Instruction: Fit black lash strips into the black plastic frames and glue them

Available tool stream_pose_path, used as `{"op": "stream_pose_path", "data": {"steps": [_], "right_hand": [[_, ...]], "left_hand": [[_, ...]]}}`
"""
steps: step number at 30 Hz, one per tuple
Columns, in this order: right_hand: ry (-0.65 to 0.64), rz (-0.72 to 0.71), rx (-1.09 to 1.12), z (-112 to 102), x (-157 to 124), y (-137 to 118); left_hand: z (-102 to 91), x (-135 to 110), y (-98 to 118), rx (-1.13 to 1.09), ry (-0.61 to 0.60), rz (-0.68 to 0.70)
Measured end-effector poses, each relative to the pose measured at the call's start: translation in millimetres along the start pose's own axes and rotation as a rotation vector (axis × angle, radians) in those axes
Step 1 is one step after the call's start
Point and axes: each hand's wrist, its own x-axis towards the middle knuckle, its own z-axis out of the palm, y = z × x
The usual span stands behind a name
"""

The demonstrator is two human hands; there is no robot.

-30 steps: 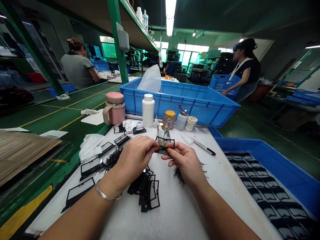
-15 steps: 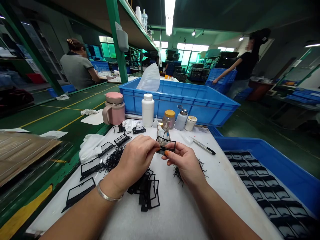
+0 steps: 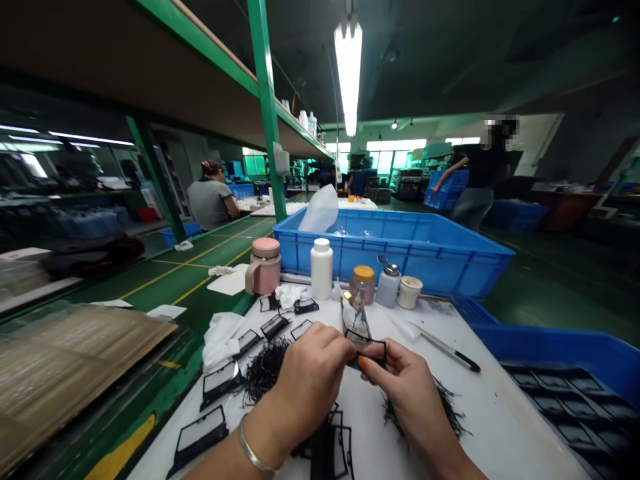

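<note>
Head view: one black frame [image 3: 371, 341], nearer me than the white bottle [image 3: 321, 270] and to its right, long axis running crosswise, left end pinched by my left hand [image 3: 311, 370], right end by my right hand [image 3: 411, 383].

A slim silver-coloured bangle [image 3: 251, 452] with a smooth, rounded band circles the left wrist [image 3: 267, 420], low in the frame and left of centre. The left hand [image 3: 316, 365] and right hand [image 3: 414, 390] are bare, as are the visible forearms [image 3: 453, 460]. Orange colouring, polish or stain, marks the right thumbnail [image 3: 363, 363].
</note>
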Motion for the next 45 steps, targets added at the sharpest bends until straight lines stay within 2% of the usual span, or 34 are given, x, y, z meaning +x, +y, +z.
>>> {"op": "stream_pose_path", "data": {"steps": [5,7,10,12,14,16,18,29,45], "right_hand": [[0.028,0.006,0.044,1,2,-1],[0.033,0.011,0.054,1,2,0],[0.033,0.004,0.052,-1,3,3],[0.025,-0.019,0.026,-3,4,5],[0.006,-0.045,-0.012,-4,4,6],[-0.014,-0.058,-0.035,-6,3,6],[-0.025,-0.057,-0.023,-6,2,4],[-0.055,-0.044,0.142,-4,1,0],[-0.032,-0.049,0.15,-4,1,1]], "left_hand": [[-0.7,-1,2,-0.082,0.058,-0.027],[-0.9,0,2,-0.162,0.081,-0.093],[1.3,3,-2,-0.384,0.1,-0.27],[4.7,6,-7,-0.593,0.045,-0.404],[8.4,8,-11,-0.816,-0.061,-0.508],[10.9,8,-13,-1.0,-0.138,-0.56],[11.3,8,-14,-1.093,-0.14,-0.576],[7.3,8,-17,-1.1,-0.152,-0.608],[8.5,9,-11,-1.103,-0.141,-0.584]]}}
